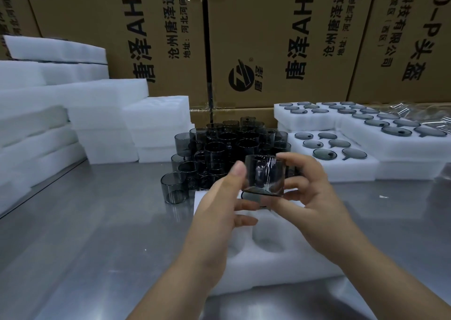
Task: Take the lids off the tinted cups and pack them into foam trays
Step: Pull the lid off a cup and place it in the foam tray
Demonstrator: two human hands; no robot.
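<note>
Tinted cup (264,174) held above a foam tray (268,266), left hand (219,210) gripping its left side, right hand (310,193) curled round its right

Steel table (85,234): foam tray (268,268), clustered tinted cups (219,146), foam stacks (102,105).

Left hand (219,210) and right hand (314,195), fingers curled

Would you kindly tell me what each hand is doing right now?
Left hand: holding the tinted cup.
Right hand: holding the same cup.
</note>
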